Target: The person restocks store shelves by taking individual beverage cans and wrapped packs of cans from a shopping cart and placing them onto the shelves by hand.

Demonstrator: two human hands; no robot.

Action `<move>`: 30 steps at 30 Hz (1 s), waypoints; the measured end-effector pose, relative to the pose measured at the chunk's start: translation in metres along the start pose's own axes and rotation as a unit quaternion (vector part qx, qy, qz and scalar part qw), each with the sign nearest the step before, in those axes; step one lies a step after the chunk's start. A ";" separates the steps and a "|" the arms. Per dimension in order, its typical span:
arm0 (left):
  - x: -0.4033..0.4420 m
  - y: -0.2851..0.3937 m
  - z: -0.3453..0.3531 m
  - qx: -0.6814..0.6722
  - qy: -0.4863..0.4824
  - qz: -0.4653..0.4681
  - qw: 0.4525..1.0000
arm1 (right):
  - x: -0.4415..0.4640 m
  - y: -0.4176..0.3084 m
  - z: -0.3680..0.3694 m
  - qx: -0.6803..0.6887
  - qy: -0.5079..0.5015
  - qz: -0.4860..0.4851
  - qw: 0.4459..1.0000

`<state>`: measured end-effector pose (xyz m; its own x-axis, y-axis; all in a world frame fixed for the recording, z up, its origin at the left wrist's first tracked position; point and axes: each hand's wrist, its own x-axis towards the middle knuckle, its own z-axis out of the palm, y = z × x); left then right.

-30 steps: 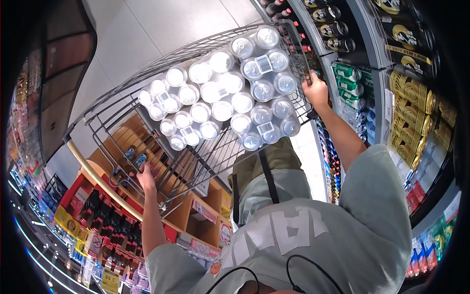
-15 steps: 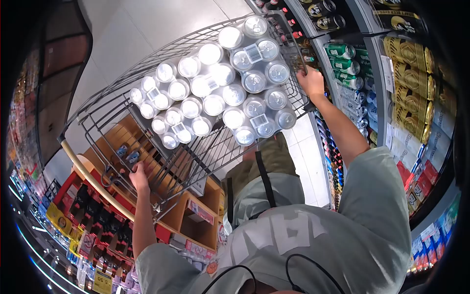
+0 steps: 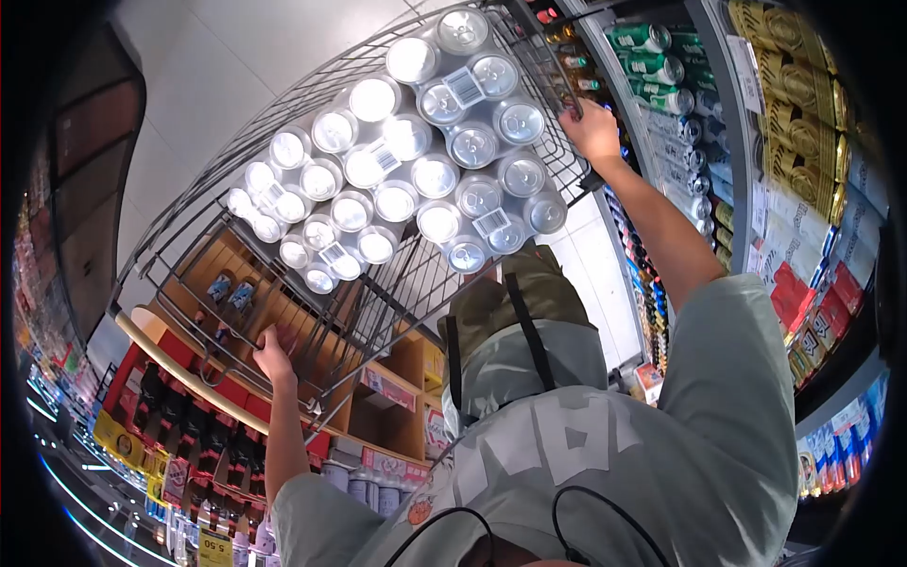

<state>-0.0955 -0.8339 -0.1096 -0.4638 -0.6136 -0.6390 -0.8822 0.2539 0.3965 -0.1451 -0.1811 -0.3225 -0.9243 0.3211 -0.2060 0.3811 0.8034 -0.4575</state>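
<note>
Right hand point(image 3: 594, 130) outstretched — on cart point(image 3: 179, 374)

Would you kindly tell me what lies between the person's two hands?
Between left hand and right hand, the head view shows part of the wire cart and wrapped cans.

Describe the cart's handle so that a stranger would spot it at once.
Start with the big wire cart that carries the packs of cans. Follow it to its end at the lower left of the view, where the handle runs across as a long, slightly curved bar. It is pale cream and thick, while the rest of the cart is thin, dark wire.
</note>
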 end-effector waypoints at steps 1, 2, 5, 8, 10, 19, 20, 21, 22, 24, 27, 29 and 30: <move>-0.001 -0.003 0.001 0.003 -0.003 -0.001 1.000 | -0.002 0.000 -0.004 0.007 -0.002 0.006 1.000; -0.002 -0.006 0.001 -0.002 -0.003 0.000 1.000 | -0.004 0.001 -0.005 0.015 -0.003 0.010 1.000; -0.003 -0.014 0.002 -0.004 -0.001 0.002 1.000 | -0.010 0.004 -0.009 0.035 0.016 0.008 0.999; -0.005 -0.024 0.005 -0.012 0.003 0.012 1.000 | -0.015 0.008 -0.007 0.038 0.034 -0.002 0.999; -0.005 -0.029 0.007 -0.021 0.001 0.022 1.000 | -0.019 0.011 -0.007 0.037 0.046 -0.009 0.998; -0.025 -0.055 0.009 -0.013 0.042 0.012 0.999 | -0.047 0.026 -0.017 0.062 0.041 0.000 0.997; -0.026 -0.060 0.007 -0.019 0.033 0.025 0.999 | -0.049 0.029 -0.017 0.061 0.038 -0.006 0.997; -0.028 -0.060 0.006 -0.019 0.024 0.035 0.999 | -0.052 0.031 -0.016 0.060 0.037 -0.003 0.998; -0.032 -0.064 0.006 -0.021 0.026 0.031 0.999 | -0.056 0.033 -0.016 0.059 0.039 -0.003 0.997; -0.040 -0.065 0.009 -0.031 0.036 0.053 0.997 | -0.063 0.034 -0.015 0.084 0.045 0.003 0.995; -0.051 -0.068 0.010 -0.019 0.033 0.047 0.998 | -0.074 0.041 -0.019 0.108 0.037 0.042 0.993; -0.055 -0.073 0.011 -0.012 0.030 0.046 0.998 | -0.081 0.048 -0.018 0.076 0.029 0.046 0.996; -0.059 -0.076 0.013 -0.010 0.030 0.047 0.998 | -0.082 0.051 -0.018 0.044 0.024 0.043 0.998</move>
<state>-0.0026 -0.8078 -0.1106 -0.5382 -0.6316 -0.5581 -0.8331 0.2980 0.4661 -0.0500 -0.1574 -0.3130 -0.8874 0.4117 -0.2074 0.4568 0.7256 -0.5146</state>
